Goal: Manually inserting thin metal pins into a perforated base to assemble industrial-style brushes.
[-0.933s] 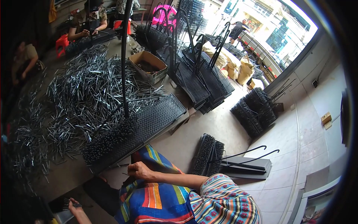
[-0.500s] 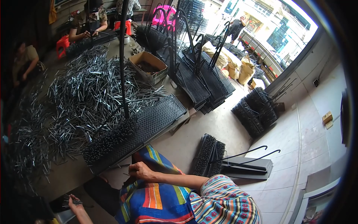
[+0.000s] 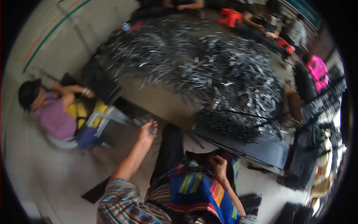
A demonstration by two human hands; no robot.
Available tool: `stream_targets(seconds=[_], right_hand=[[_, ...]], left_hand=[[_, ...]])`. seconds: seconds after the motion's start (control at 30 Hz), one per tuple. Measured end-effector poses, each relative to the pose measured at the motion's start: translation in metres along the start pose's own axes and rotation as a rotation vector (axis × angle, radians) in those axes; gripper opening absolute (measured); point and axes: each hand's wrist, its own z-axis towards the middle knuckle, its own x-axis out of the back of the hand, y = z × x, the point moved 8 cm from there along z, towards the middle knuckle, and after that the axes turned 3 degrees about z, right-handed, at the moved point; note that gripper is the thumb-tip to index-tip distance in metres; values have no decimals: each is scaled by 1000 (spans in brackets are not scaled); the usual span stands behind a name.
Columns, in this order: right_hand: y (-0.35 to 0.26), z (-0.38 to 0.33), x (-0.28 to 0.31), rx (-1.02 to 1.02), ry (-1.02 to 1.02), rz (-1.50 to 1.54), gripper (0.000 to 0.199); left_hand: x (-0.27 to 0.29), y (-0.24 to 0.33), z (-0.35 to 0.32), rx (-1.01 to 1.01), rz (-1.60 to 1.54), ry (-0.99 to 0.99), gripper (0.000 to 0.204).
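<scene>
My left hand is raised out to the left, its fingers closed round a small bunch of thin dark strips, smeared by motion. My right hand is curled closed just above my lap, over a blue striped apron; whatever may be pinched in it does not show. Beyond it, at the table edge, lies a long black perforated board. Dense black bristles fill its left part, while the right part is bare.
A wide heap of loose strips covers the table. At the left a co-worker in purple sits beside a grey plastic chair. Other people sit across the table near a red stool. A cardboard box and black racks stand at right.
My view has swung left, bringing the co-worker in purple into sight. My left arm now reaches further out, still with the strips. My right hand stays closed near my lap.
</scene>
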Motion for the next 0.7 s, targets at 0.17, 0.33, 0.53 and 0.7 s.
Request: stream_targets(seconds=[0.17, 0.33, 0.53, 0.7], right_hand=[[-8, 16, -34, 149, -133, -93, 5], [0, 24, -39, 99, -154, 12, 5], [20, 35, -44, 32, -203, 3, 4], [23, 35, -44, 22, -194, -13, 5]], left_hand=[[25, -11, -57, 23, -56, 116, 8], [25, -48, -74, 78, -19, 122, 8], [16, -50, -95, 57, -32, 126, 9], [9, -62, -100, 116, 7, 118, 12]])
